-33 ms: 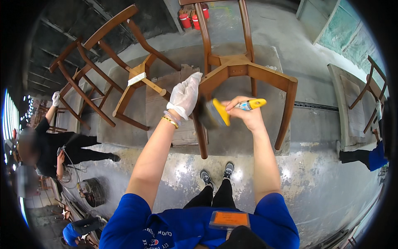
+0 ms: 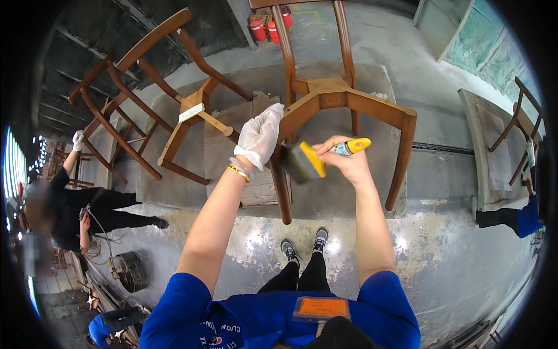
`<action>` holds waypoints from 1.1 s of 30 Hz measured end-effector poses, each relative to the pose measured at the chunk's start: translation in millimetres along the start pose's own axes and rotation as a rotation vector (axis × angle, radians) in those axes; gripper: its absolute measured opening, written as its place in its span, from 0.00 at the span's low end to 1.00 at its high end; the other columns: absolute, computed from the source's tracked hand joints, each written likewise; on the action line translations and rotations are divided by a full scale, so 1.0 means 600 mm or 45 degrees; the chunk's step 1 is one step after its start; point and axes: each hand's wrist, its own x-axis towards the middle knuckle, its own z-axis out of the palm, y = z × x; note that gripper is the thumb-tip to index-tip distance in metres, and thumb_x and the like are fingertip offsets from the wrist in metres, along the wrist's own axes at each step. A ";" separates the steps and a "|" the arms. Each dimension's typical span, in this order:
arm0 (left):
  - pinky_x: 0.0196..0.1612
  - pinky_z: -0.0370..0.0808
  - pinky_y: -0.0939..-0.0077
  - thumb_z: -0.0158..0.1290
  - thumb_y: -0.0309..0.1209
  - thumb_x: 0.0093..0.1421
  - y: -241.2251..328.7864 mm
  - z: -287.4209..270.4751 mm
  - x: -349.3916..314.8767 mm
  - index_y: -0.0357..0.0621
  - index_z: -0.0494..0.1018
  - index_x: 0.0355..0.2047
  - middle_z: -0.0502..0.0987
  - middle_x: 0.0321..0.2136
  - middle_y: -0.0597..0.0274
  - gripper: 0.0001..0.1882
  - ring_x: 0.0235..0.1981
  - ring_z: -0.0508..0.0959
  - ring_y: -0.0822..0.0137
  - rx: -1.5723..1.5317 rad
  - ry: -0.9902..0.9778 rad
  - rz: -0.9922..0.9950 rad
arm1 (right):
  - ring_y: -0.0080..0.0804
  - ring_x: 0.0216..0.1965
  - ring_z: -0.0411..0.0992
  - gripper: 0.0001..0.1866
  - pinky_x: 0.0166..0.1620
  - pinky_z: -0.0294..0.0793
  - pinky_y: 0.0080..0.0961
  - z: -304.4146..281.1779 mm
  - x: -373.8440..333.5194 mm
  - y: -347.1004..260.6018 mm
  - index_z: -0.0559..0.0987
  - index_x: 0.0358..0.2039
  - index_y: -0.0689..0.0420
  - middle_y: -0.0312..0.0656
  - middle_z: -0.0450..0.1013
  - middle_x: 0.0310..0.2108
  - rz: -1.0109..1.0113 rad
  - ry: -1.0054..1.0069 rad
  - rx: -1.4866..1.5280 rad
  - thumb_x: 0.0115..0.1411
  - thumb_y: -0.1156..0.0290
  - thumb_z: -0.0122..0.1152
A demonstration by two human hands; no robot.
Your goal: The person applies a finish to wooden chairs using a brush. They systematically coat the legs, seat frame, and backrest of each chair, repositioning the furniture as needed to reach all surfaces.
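A brown wooden chair frame (image 2: 337, 93) without a seat stands in front of me. My left hand (image 2: 260, 132), in a thin whitish glove, is closed around its near left corner, at the top of a front leg (image 2: 280, 195). Bare and closed, my right hand (image 2: 344, 158) grips a wide flat brush (image 2: 314, 160) by its yellow handle. The dark bristles point left toward that leg and look smeared by motion. Whether they touch the wood I cannot tell.
The chair stands on a low grey platform (image 2: 325, 200). More chair frames (image 2: 200, 102) stand to the left. One person in black (image 2: 87, 203) works at far left, another in blue (image 2: 526, 218) at far right. Red containers (image 2: 258, 30) sit at the back; a dark round basket (image 2: 131, 270) is lower left.
The brush has shifted slightly right, and its head is tilted a little differently beside the leg. My left hand keeps its hold on the chair corner.
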 end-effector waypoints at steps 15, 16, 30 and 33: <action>0.56 0.76 0.76 0.66 0.32 0.61 -0.032 0.010 -0.005 0.37 0.79 0.56 0.84 0.52 0.57 0.24 0.51 0.82 0.71 0.046 0.066 0.139 | 0.42 0.47 0.84 0.09 0.51 0.78 0.26 -0.022 0.052 0.040 0.84 0.34 0.61 0.53 0.84 0.44 -0.279 0.675 -0.717 0.53 0.86 0.66; 0.56 0.76 0.76 0.66 0.32 0.61 -0.032 0.010 -0.008 0.37 0.79 0.56 0.84 0.53 0.56 0.24 0.51 0.82 0.71 0.042 0.062 0.157 | 0.42 0.45 0.84 0.08 0.50 0.78 0.27 -0.021 0.051 0.038 0.84 0.33 0.60 0.51 0.84 0.41 -0.586 0.756 -0.744 0.52 0.85 0.66; 0.55 0.77 0.75 0.65 0.30 0.62 -0.038 0.014 -0.009 0.36 0.80 0.56 0.84 0.51 0.57 0.22 0.50 0.81 0.71 0.072 0.089 0.201 | 0.54 0.46 0.82 0.09 0.48 0.82 0.33 -0.025 -0.014 -0.003 0.82 0.33 0.58 0.58 0.79 0.52 -0.697 0.981 -1.155 0.52 0.84 0.65; 0.54 0.77 0.77 0.66 0.27 0.62 -0.038 0.016 -0.010 0.36 0.80 0.56 0.84 0.51 0.59 0.22 0.49 0.81 0.73 -0.077 0.074 0.122 | 0.52 0.48 0.83 0.09 0.50 0.82 0.34 -0.034 -0.071 -0.015 0.83 0.33 0.60 0.61 0.80 0.51 -0.985 1.268 -1.456 0.53 0.86 0.63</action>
